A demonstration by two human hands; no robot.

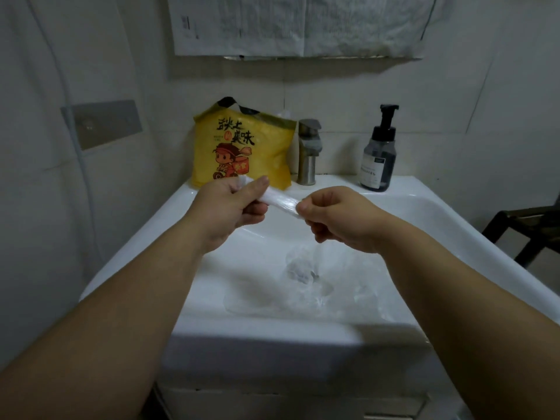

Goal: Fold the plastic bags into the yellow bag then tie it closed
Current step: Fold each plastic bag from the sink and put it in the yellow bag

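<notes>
While a twisted length of clear plastic bag [281, 202] stretches between them, a person's two hands work above a white sink [454, 213]. The left hand [233, 207] pinches one end between thumb and curled fingers; the right hand [339, 219], fingers curled under, grips the other end. More clear plastic [318, 286] lies crumpled in the basin below the right hand, over the drain. The yellow bag [242, 150], printed with a cartoon figure and black characters, stands upright on the sink's back ledge, just left of a metal faucet [308, 151]. A dark pump bottle [378, 156] stands to the faucet's right. Paper sheets [297, 22] hang on the wall above, and a dark stool [527, 234] shows at the right edge.
</notes>
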